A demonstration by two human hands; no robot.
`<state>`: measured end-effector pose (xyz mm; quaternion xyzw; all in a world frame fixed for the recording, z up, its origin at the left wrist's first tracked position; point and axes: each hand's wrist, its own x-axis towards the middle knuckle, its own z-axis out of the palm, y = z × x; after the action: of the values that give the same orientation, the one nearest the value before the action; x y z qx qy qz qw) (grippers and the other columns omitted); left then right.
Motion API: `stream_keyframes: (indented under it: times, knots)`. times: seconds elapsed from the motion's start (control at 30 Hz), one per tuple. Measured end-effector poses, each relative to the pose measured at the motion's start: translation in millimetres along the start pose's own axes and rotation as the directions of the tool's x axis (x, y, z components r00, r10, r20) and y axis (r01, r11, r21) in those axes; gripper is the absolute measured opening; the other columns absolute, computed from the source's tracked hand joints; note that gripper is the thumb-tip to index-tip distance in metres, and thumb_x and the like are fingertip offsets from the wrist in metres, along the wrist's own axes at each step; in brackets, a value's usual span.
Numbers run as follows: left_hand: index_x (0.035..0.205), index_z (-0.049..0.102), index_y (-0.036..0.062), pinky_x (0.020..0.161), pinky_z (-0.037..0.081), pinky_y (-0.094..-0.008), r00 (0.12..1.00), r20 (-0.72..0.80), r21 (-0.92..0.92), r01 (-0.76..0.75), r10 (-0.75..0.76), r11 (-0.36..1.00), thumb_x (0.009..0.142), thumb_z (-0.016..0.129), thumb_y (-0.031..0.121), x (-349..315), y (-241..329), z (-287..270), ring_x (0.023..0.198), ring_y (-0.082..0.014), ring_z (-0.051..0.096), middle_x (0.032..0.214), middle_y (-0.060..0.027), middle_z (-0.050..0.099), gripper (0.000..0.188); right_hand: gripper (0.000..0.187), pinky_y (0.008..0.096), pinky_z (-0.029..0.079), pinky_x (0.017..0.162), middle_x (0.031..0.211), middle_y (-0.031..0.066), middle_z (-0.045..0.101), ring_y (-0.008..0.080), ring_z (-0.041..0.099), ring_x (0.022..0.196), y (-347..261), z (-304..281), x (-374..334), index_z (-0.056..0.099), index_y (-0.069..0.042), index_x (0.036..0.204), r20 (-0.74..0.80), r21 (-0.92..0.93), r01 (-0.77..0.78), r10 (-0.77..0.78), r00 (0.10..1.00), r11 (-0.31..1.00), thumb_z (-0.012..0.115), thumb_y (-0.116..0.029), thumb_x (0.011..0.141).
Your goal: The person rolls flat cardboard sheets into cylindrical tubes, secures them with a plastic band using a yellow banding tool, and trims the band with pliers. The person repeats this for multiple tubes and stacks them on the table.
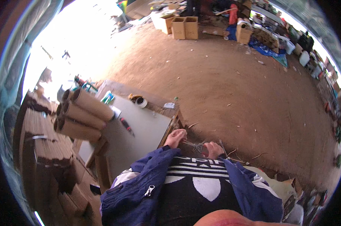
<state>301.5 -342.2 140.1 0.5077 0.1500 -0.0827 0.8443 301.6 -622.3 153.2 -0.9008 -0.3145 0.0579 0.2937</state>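
Note:
In front of my chest, beside the near right corner of the table, both hands are held close together. My left hand is closed in a pinch, and a thin pale strand runs from its fingertips. To its right, my right hand curls its fingers around something with a bit of red near the fingertips. Between the hands is a small grey, tangled or jointed thing, too blurred to name. What exactly each hand grips is partly hidden.
At left, a table bears cardboard tubes, a red-and-black utility knife and a tape roll. Stacked flat cardboard stands beyond its left side. Cardboard boxes sit far across the dirt floor; clutter lines the right.

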Motion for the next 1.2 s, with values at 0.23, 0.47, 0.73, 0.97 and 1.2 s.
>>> stream_keyframes:
  times: [0.23, 0.47, 0.73, 0.97, 1.2]
  knots:
    - [0.117, 0.062, 0.0056, 0.073, 0.053, -0.0271, 0.928, -0.371, -0.045, -0.057, 0.037, 0.997, 0.097, 0.062, 0.028, -82, 38, -135, 0.083, -0.0138, 0.065, 0.103, -0.0045, 0.068, 0.03, 0.047, 0.0463, 0.052, 0.072, 0.089, 0.0142, 0.06, 0.0351, 0.063, 0.084, -82, 34, 73, 0.06, -0.012, 0.107, 0.069, 0.007, 0.171, -0.171, 0.983, 0.985, 0.075, -0.04, 0.072]
    - [0.112, 0.062, 0.0067, 0.067, 0.051, -0.0243, 0.84, -0.532, -0.048, -0.158, 0.109, 0.986, 0.098, 0.06, 0.029, -165, 8, -261, 0.076, -0.0108, 0.063, 0.097, -0.0023, 0.067, 0.027, 0.045, 0.0444, 0.052, 0.075, 0.096, 0.0136, 0.063, 0.0328, 0.064, 0.09, -152, 102, 153, 0.063, -0.014, 0.111, 0.238, 0.113, 0.332, -0.35, 0.906, 0.937, 0.079, -0.033, 0.073]
    - [0.109, 0.063, 0.009, 0.063, 0.049, -0.024, 0.771, -0.623, -0.081, -0.227, 0.129, 0.97, 0.098, 0.06, 0.027, -198, 0, -340, 0.071, -0.0097, 0.062, 0.09, 0.0002, 0.066, 0.022, 0.049, 0.043, 0.052, 0.081, 0.102, 0.0149, 0.061, 0.0344, 0.063, 0.098, -193, 154, 210, 0.057, -0.011, 0.117, 0.474, 0.043, 0.432, -0.399, 0.785, 0.901, 0.078, -0.032, 0.077]
    - [0.109, 0.063, 0.0059, 0.062, 0.048, -0.0244, 0.735, -0.669, -0.047, -0.191, 0.111, 0.981, 0.098, 0.061, 0.028, -180, 8, -344, 0.07, -0.0102, 0.061, 0.088, -0.002, 0.064, 0.025, 0.047, 0.0419, 0.051, 0.076, 0.098, 0.0118, 0.06, 0.0295, 0.062, 0.091, -205, 175, 257, 0.057, -0.013, 0.114, 0.59, 0.049, 0.356, -0.315, 0.744, 0.933, 0.079, -0.03, 0.077]
    - [0.11, 0.063, 0.0052, 0.065, 0.049, -0.0234, 0.663, -0.744, -0.037, -0.168, 0.085, 0.985, 0.098, 0.059, 0.024, -160, 41, -348, 0.076, -0.0103, 0.062, 0.094, -0.0021, 0.065, 0.022, 0.053, 0.041, 0.052, 0.08, 0.098, 0.0101, 0.061, 0.0278, 0.062, 0.093, -204, 202, 328, 0.059, -0.014, 0.115, 0.677, 0.124, 0.355, -0.341, 0.653, 0.926, 0.08, -0.033, 0.071]
